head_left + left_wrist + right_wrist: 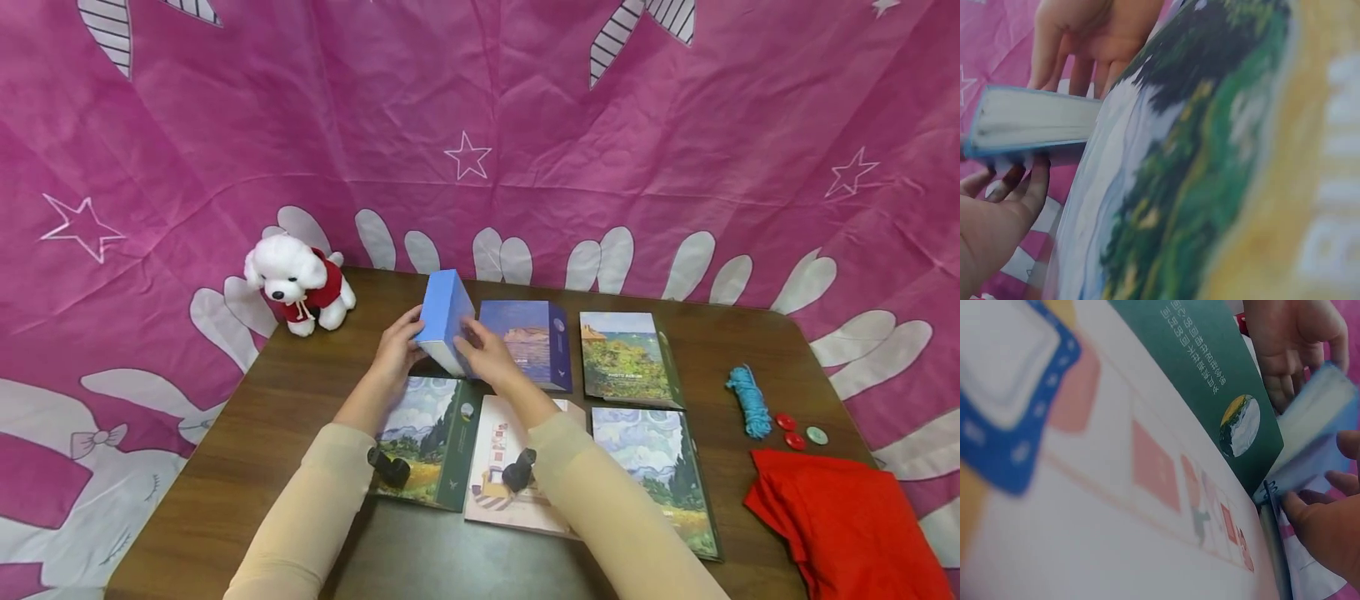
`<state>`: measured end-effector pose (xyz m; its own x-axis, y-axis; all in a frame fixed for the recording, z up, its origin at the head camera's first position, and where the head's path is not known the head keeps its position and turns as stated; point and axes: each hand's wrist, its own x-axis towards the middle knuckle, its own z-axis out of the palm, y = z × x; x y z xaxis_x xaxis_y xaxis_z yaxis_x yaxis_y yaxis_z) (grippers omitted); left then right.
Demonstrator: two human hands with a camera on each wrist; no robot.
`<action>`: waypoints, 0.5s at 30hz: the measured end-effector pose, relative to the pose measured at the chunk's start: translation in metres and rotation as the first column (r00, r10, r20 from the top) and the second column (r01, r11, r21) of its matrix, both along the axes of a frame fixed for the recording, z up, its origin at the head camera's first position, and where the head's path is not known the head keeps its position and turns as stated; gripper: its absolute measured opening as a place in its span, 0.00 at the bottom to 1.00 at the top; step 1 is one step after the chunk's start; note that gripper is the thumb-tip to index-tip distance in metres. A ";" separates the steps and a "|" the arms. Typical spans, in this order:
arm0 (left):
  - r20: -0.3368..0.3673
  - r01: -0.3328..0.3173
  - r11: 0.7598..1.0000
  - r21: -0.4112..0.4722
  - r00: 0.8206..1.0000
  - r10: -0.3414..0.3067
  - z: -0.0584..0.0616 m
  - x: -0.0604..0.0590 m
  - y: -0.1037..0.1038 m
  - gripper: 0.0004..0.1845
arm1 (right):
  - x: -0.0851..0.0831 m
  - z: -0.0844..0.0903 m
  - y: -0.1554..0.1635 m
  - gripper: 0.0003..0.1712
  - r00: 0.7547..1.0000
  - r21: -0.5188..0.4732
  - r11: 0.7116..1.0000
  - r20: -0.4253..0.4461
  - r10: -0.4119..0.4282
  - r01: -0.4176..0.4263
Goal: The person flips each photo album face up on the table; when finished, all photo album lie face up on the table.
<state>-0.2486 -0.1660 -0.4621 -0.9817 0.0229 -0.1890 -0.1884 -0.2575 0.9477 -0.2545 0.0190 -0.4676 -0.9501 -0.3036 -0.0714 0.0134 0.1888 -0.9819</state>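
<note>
A light blue book [446, 321] stands tilted up off the brown table [285, 417], held between both hands. My left hand [397, 350] grips its left side and my right hand [483, 354] grips its right side. The left wrist view shows the blue book [1035, 122] edge-on with white pages, my left hand's fingers [1019, 187] curled under it and the right hand's fingers [1079, 37] above. Through the right wrist view the blue book [1316, 431] sits between both hands. Several picture-cover books lie flat around it.
A dark blue book [528, 342] and a green landscape book [626, 358] lie behind. A cypress book [431, 437], a pink book [502, 467] and another cypress book [660, 475] lie nearer. A white plush dog [300, 283], blue yarn [750, 400], buttons [798, 433], red cloth [847, 517].
</note>
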 end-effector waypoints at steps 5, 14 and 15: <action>-0.002 -0.046 0.987 -0.153 0.999 0.046 -0.002 -0.004 -0.012 0.32 | 0.002 -0.001 0.003 0.33 0.995 0.098 0.991 -0.012 0.095 -0.093; 0.054 0.102 0.855 -0.509 0.995 -0.087 -0.006 -0.005 -0.027 0.36 | 0.004 -0.001 0.009 0.33 0.992 0.102 0.987 0.042 0.118 -0.122; 0.043 0.101 0.850 -0.517 0.995 -0.092 -0.006 -0.005 -0.026 0.36 | 0.005 -0.001 0.010 0.33 0.993 0.095 0.989 0.036 0.113 -0.116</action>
<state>-0.2534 -0.1925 -0.4684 -0.9765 0.0117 -0.2151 -0.2026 0.2900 0.9353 -0.2498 0.0293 -0.4681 -0.9065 -0.4005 -0.1339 0.0157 0.2848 -0.9584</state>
